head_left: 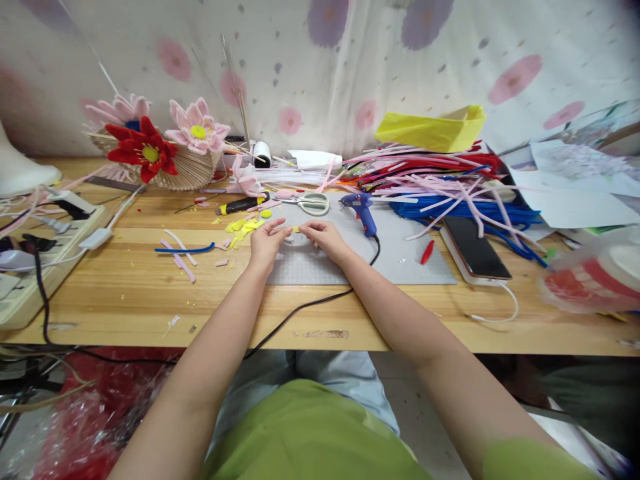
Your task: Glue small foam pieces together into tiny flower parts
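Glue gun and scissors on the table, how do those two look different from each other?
The glue gun has a blue body, while the scissors are pale-handled. The glue gun trails a black cord; the scissors have none. Both lie unheld, tips pointing left.

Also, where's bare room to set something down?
Best is the wood at front left, between the power strip and the left arm, bar a few scraps. A smaller patch lies between the right arm and the white cable. The mat has a gap between the glue gun and the red piece. The back is crowded with flowers and fuzzy strips.
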Available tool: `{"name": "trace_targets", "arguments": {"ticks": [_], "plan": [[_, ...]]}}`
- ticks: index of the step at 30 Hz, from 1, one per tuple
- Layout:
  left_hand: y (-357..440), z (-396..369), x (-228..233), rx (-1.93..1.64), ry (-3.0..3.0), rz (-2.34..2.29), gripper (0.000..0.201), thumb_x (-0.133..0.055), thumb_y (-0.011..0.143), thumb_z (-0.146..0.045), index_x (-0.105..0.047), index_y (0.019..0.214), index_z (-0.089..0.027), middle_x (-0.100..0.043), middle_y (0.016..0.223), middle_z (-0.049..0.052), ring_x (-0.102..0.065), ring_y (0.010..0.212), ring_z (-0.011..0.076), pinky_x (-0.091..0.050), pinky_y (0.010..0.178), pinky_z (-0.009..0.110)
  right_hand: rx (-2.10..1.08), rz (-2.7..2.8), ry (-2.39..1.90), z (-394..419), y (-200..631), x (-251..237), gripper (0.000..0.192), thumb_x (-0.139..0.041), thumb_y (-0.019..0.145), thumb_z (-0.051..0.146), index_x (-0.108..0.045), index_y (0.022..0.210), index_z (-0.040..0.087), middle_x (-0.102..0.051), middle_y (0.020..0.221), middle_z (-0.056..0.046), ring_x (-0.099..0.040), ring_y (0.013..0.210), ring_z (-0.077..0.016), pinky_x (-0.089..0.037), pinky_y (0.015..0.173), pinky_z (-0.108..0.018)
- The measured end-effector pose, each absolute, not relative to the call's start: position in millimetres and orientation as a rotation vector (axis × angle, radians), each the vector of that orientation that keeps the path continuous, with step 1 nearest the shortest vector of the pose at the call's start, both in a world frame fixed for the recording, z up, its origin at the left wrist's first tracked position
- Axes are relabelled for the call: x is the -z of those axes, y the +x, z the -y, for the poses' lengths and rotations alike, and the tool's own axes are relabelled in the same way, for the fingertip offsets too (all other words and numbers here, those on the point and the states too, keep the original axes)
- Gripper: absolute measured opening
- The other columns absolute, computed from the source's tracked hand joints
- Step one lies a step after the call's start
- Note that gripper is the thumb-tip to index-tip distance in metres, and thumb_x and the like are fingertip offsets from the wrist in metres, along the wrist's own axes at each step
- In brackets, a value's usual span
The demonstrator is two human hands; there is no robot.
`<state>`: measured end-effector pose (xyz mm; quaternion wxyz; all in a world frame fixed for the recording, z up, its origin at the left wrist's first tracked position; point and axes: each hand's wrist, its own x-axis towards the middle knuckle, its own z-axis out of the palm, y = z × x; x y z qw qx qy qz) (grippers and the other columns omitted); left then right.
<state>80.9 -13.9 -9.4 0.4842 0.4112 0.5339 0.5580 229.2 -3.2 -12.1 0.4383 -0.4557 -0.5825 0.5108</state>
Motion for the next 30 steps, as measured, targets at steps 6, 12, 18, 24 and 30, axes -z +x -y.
{"name": "trace_targets", "arguments": {"ticks": [6,12,18,24,30], "plan": [[81.3,12.9,9.7,-1.391,0.938,-1.293,0.054,-0.081,0.049,-0.025,-0.057,0.096,-0.014,-0.067,0.069,0.002,-0.065,0.070,0.0156,-0.048,0.069,0.028,-1.309,1.384,-1.136,2.0,230.2,14.5,0.041,-0.063,0.062,0.058,-0.056,0.064,0.017,-0.045,0.055,0.004,-0.036,0.047,-0.0050,-0.027,0.043,-0.020],[82.5,12.5,10.5,-1.453,0.882,-1.286,0.056,-0.081,0.050,-0.022,-0.047,0.095,-0.019,-0.066,0.070,-0.001,-0.067,0.073,0.0159,-0.050,0.079,0.034,-1.324,1.435,-1.128,3.0,228.5,14.0,0.043,-0.064,0.063,0.059,-0.059,0.069,0.017,-0.048,0.060,0.003,-0.040,0.050,-0.0053,-0.031,0.043,-0.018],[83.3,12.3,10.5,-1.450,0.892,-1.304,0.057,-0.079,0.054,-0.018,-0.046,0.100,-0.019,-0.066,0.073,-0.001,-0.067,0.075,0.0156,-0.050,0.082,0.035,-1.332,1.495,-1.087,3.0,225.5,13.5,0.043,-0.061,0.065,0.060,-0.060,0.074,0.018,-0.058,0.072,0.000,-0.043,0.055,-0.0066,-0.035,0.046,-0.019],[82.7,14.2,8.8,-1.385,0.936,-1.301,0.063,-0.079,0.055,-0.016,-0.048,0.111,-0.017,-0.069,0.076,0.003,-0.068,0.078,0.0166,-0.049,0.085,0.034,-1.196,1.538,-1.077,0.1,226.3,17.9,0.037,-0.064,0.065,0.053,-0.058,0.070,0.017,-0.054,0.066,0.001,-0.044,0.060,-0.0086,-0.034,0.051,-0.019],[83.2,15.5,7.4,-1.381,0.981,-1.283,0.069,-0.075,0.060,-0.014,-0.047,0.123,-0.016,-0.069,0.077,0.003,-0.068,0.078,0.0158,-0.049,0.085,0.033,-1.135,1.558,-1.085,0.6,229.2,17.3,0.037,-0.058,0.069,0.054,-0.056,0.068,0.018,-0.055,0.066,0.000,-0.043,0.061,-0.0092,-0.034,0.053,-0.021]]}}
